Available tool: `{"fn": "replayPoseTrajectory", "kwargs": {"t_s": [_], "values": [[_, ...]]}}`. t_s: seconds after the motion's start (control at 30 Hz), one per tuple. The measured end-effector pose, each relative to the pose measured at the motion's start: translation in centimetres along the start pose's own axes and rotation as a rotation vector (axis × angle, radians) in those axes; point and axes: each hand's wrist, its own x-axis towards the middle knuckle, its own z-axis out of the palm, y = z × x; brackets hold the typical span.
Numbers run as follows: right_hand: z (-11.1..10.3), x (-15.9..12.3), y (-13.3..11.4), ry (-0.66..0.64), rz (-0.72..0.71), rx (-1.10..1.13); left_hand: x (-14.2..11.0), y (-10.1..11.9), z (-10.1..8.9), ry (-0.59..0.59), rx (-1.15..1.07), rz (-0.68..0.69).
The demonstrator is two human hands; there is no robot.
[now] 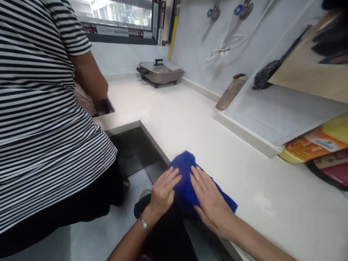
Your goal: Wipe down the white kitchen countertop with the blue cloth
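On the tabletop (190, 127)'s near edge, the blue cloth (186, 163) lies beneath both grips: left hand (163, 188) with fingers loosely together, right hand (208, 195) flatter, fingers slightly spread.

On the bench (195, 134), the lidded pan (165, 77) stands at the far corner below the window (116, 12), the sink (112, 106) lies to its left, the bottle (230, 95) leans nearer at right by the wall (201, 61), and the cloth (185, 163) lies at the front edge, left of the packet (312, 146).
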Motion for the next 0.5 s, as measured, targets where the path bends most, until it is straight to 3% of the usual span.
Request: {"fn": "replayPoseTrajectory", "kwargs": {"t_s": [0.2,0.3,0.37,0.5], "values": [[2.7,10.2,0.7,0.018,-0.076,0.04,0.8,-1.1,-0.9,0.028,-0.267,-0.454],[3.8,14.9,0.7,0.0,-0.077,0.047,1.6,-2.0,-1.0,0.1,-0.357,-0.666],[4.3,17.9,0.7,-0.022,-0.069,0.052,2.6,-3.0,-1.0,0.167,-0.356,-0.728],[4.8,23.1,0.6,-0.076,-0.034,0.087,5.2,-6.2,-1.2,0.277,-0.332,-0.72]]}}
